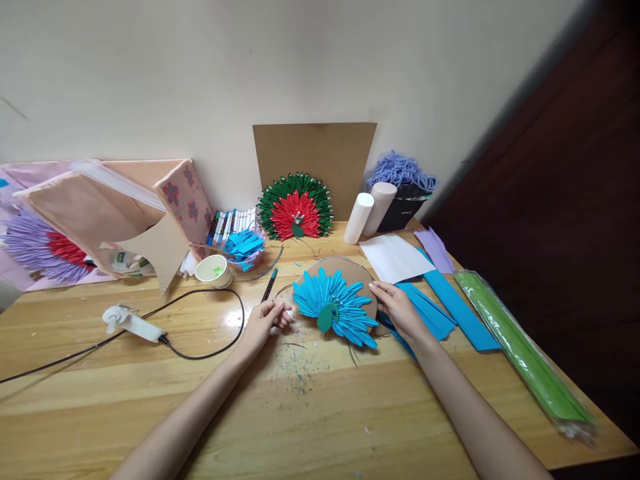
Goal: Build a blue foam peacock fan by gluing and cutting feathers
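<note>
A round cardboard disc [367,268] carries blue crepe-paper petals [314,291] fanned around a dark green peacock head-and-body piece [327,319]. My right hand [397,308] pinches the disc's right edge between thumb and fingers, tilting it a little above the table. Left of the petals, my left hand [267,323] has its fingers curled in near the tabletop. Something small and whitish shows at its fingertips, too small to name. Just behind that hand lies a dark marker pen [270,285]. Blue paper strips [429,313] lie beyond my right hand.
At left lies a white glue gun [133,325] with a looping black cord. Behind are a paper cup [214,272], a bowl of blue pieces [245,248], a red-green paper peacock [296,210] and white rolls [359,219]. A wrapped green roll [523,350] lines the right edge.
</note>
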A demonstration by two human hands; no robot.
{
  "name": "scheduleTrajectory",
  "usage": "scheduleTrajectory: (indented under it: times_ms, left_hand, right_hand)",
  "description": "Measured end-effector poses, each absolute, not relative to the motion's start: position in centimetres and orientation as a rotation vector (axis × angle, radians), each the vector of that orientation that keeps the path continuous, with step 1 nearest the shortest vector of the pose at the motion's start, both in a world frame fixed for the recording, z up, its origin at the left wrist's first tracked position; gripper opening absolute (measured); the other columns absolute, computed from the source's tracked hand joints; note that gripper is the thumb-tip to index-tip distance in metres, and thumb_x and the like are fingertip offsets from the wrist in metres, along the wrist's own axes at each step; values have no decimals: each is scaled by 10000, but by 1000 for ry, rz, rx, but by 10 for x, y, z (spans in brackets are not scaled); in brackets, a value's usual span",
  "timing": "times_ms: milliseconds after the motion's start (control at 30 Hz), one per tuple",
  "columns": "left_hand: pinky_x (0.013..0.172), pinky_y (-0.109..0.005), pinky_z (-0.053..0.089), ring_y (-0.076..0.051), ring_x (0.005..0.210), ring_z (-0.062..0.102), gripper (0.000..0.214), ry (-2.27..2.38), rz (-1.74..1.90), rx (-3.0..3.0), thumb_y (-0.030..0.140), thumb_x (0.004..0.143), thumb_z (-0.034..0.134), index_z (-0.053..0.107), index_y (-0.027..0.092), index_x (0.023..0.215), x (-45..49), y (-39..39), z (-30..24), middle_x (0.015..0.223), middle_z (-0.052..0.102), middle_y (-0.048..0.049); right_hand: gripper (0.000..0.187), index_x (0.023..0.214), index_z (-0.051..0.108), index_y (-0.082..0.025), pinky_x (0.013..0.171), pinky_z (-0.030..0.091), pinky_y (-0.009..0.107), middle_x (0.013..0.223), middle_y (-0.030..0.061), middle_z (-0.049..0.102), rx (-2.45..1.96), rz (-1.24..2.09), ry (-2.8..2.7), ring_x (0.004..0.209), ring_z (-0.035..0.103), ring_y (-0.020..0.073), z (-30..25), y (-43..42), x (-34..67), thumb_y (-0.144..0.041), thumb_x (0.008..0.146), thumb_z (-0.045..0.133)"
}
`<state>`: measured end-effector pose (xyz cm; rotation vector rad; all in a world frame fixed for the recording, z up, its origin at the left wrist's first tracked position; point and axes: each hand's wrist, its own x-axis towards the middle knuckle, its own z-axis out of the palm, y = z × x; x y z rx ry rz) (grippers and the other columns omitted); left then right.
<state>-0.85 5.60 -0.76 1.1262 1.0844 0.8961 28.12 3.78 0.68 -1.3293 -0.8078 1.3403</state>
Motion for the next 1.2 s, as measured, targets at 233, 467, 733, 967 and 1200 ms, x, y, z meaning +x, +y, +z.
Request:
scheduleTrajectory:
  times_ms: [233, 467, 733, 967, 1200]
  left_hand:
    - [420, -208, 290, -91, 358, 375, 498, 1466, 973, 1380, 495, 843, 406, 446, 171, 467, -20, 48, 6, 353, 369, 46]
    - [646, -256, 409, -146, 603, 577, 288, 1584, 821, 1813, 360, 902, 362, 528, 209, 1082, -66, 15, 9, 660, 623, 23]
    - [702, -264, 436, -166, 842, 562, 221, 1608, 969, 1905, 324, 899, 391, 556, 194, 970, -84, 4, 0, 977, 587, -56]
    - [787, -289, 395, -172, 861, 538, 279, 1473, 940, 1906, 312, 925, 347, 574, 188, 820, -82, 0, 2, 866, 577, -42]
    - [736, -296, 391, -173, 767, 534, 344, 1474, 855, 1955, 340, 925, 337, 564, 182, 720, -83, -2, 4, 765, 575, -37]
  right_hand:
    - [320, 784, 674, -197, 632, 516, 262, 774, 18, 713, -1313, 1339, -793, 714, 651, 180, 3, 41, 284, -451, 599, 737]
    - [320, 786, 649, -208, 624, 502, 312, 748, 39, 705, -1370, 1331, -918, 701, 651, 223, -6, 44, 277, -473, 618, 713]
    - [374, 812, 607, -176, 353, 271, 209, 455, -54, 517, -1432, 1348, -1131, 340, 378, 77, -12, 67, 258, -518, 667, 646]
    - [440, 848, 589, -171, 348, 219, 199, 517, -44, 539, -1409, 1368, -1148, 361, 364, 64, -3, 81, 246, -544, 622, 651]
    - [418, 816, 653, -150, 492, 419, 246, 621, 15, 643, -1394, 1435, -1201, 556, 579, 159, -2, 90, 239, -500, 590, 678]
